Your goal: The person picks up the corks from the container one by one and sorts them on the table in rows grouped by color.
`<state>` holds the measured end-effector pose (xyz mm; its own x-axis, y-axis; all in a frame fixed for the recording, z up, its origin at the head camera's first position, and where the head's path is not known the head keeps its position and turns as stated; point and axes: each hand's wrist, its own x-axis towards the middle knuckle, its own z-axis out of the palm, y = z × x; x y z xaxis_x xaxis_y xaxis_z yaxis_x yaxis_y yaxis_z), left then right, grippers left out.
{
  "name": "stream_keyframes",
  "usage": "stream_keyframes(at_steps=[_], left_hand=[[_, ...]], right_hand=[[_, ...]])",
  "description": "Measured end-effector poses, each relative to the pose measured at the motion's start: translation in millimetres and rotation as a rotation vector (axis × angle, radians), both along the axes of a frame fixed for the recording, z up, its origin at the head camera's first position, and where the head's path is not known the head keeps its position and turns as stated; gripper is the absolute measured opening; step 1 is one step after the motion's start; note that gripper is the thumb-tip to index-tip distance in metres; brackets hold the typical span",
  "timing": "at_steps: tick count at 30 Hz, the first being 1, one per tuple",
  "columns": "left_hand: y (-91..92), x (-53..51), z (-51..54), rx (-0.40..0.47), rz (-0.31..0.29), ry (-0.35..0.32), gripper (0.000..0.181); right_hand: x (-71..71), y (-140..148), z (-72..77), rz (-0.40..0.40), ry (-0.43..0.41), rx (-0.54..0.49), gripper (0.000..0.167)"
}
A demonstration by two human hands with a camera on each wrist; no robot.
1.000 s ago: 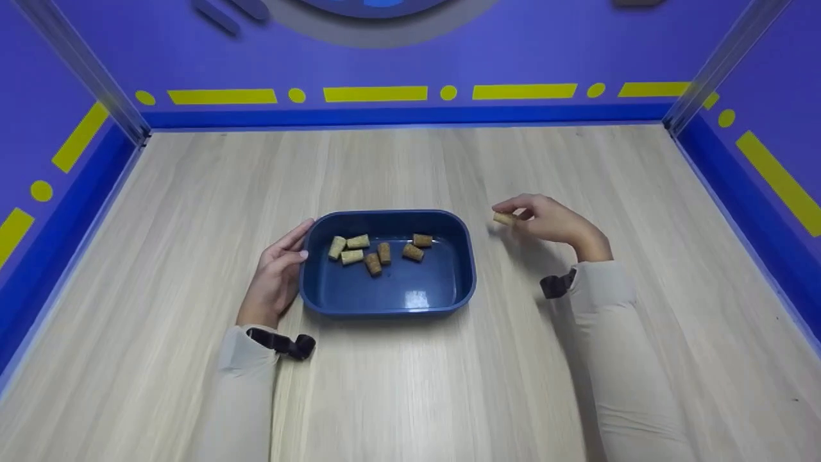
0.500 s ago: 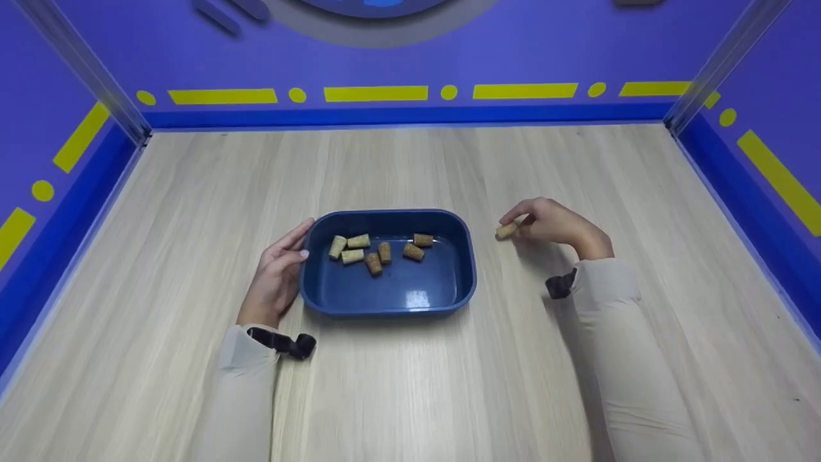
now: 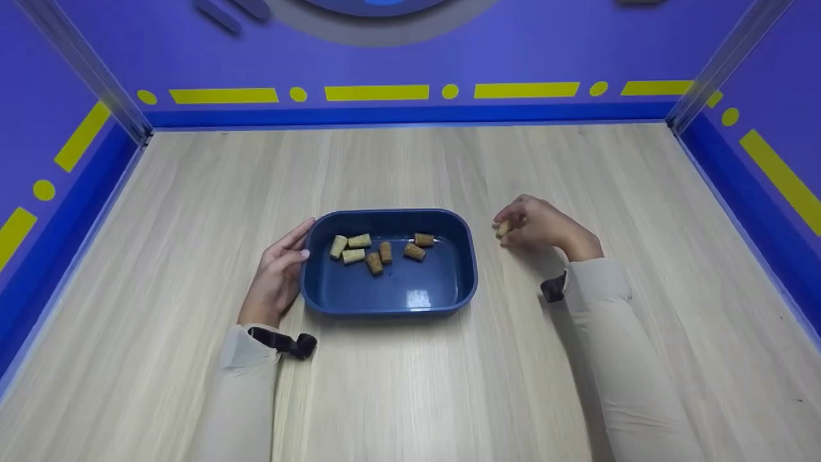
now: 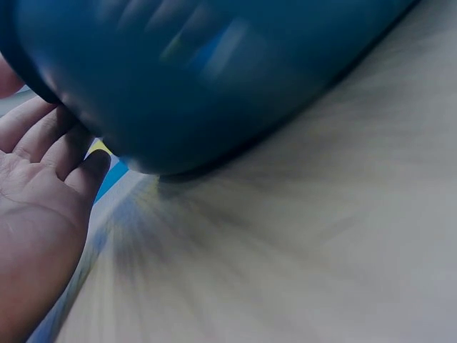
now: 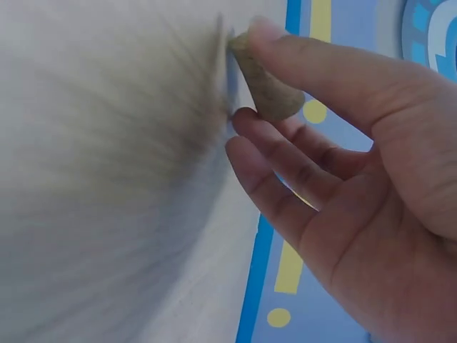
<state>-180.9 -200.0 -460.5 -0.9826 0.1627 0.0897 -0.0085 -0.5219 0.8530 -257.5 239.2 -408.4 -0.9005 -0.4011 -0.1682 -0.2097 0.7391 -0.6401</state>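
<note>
A dark blue plastic box (image 3: pixel 385 292) stands on the table. Several corks lie on its floor: pale ones such as the cork (image 3: pixel 353 256) toward the left, browner ones such as the cork (image 3: pixel 414 251) toward the middle and right. My left hand (image 3: pixel 272 279) rests against the box's left side, fingers extended along the outer wall and thumb at the rim. Right of the box, my right hand (image 3: pixel 542 224) pinches a single cork (image 5: pixel 271 86) between thumb and fingers, low by the tabletop. Whether this cork touches the wood cannot be told.
The light wood table (image 3: pixel 397 385) is bordered by a purple back wall (image 3: pixel 385 67) with yellow markings and by side walls at left and right. Each wrist carries a small black camera, such as the camera (image 3: pixel 301 346) on the left.
The right hand has stayed beside the box while the cork in its fingers turned from lying flat to a steeper tilt. The left hand and box have not visibly moved.
</note>
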Motion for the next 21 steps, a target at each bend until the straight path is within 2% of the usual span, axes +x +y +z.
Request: stream_keyframes(at_steps=[8, 14, 21], left_hand=[[2.1, 0.2, 0.3, -0.010, 0.009, -0.002, 0.055], [2.1, 1.8, -0.7, -0.013, 0.013, -0.013, 0.056], [1.2, -0.4, 0.8, -0.011, 0.011, -0.007, 0.056]], right_hand=[[-3.5, 1.1, -4.9, 0.035, 0.035, 0.024, 0.039], [-2.4, 4.3, -3.5, 0.039, 0.000, 0.059, 0.044], [-3.6, 4.3, -1.4, 0.038, -0.027, 0.044, 0.047]])
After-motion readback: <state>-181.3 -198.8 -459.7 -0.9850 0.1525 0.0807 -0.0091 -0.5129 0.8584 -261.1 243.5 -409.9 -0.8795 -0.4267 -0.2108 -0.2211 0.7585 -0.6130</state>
